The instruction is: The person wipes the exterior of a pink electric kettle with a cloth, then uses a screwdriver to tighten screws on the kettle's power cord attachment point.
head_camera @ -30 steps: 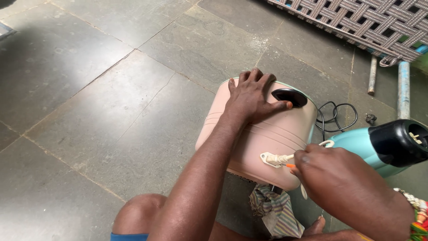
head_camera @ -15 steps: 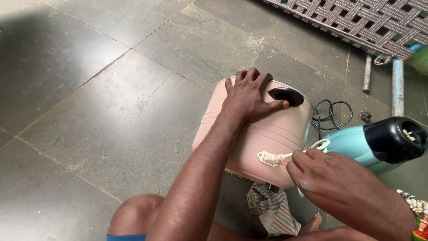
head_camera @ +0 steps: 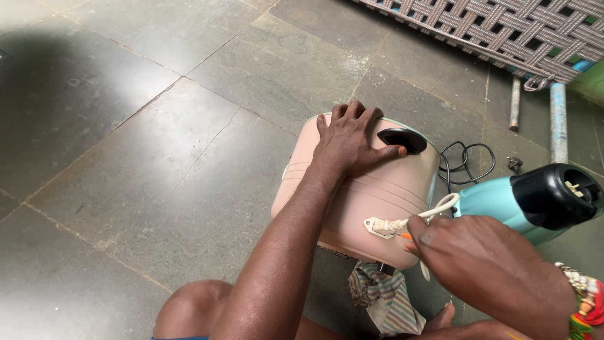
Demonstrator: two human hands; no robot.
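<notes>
A pale pink appliance base (head_camera: 371, 195) lies overturned on the stone floor, a black round foot (head_camera: 402, 140) showing on top. My left hand (head_camera: 348, 141) presses flat on its upper side, fingers spread. My right hand (head_camera: 473, 264) is closed on a thin orange-tipped tool (head_camera: 406, 236), its tip at the white cord grommet (head_camera: 380, 226) on the pink wall. A white cord (head_camera: 440, 206) runs from that grommet toward a teal jar with a black end (head_camera: 535, 203) lying at the right.
A black cable (head_camera: 464, 165) coils on the floor behind the base. A striped cloth (head_camera: 385, 301) lies under it near my knee (head_camera: 189, 311). A woven cot (head_camera: 503, 31) and its metal legs (head_camera: 557, 123) stand at the top right.
My right hand has shifted slightly left along the pink wall, closer to the grommet. My left hand stays pressed on the base.
</notes>
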